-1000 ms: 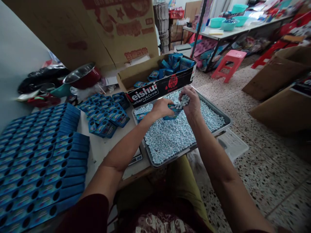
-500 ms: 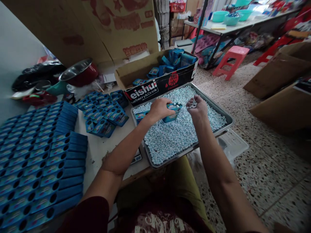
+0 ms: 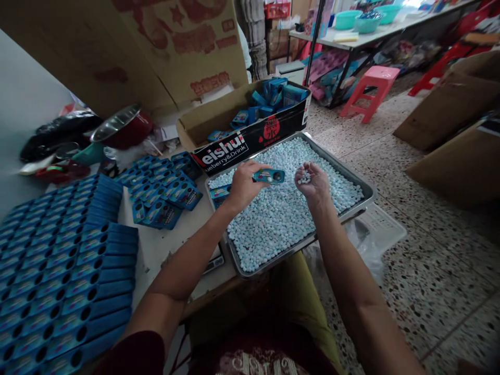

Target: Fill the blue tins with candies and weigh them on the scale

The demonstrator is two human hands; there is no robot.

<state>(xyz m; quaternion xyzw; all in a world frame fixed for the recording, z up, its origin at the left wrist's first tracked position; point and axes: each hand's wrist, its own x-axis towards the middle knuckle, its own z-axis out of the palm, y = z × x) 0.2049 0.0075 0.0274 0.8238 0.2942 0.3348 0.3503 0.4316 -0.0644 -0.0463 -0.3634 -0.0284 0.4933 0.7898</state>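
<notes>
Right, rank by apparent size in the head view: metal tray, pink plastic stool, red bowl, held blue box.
1. Metal tray
2. Pink plastic stool and red bowl: too alike to rank
3. Held blue box

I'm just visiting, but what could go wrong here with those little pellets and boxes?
Pale pellets lie loose in the cupped right hand; some might slip out or miss the small dark opening of the blue box in the left hand.
The tray seems to reach past the table edge, so a bump might spill pellets onto the floor.
The left elbow is near the rows of boxes and could perhaps nudge them.
</notes>
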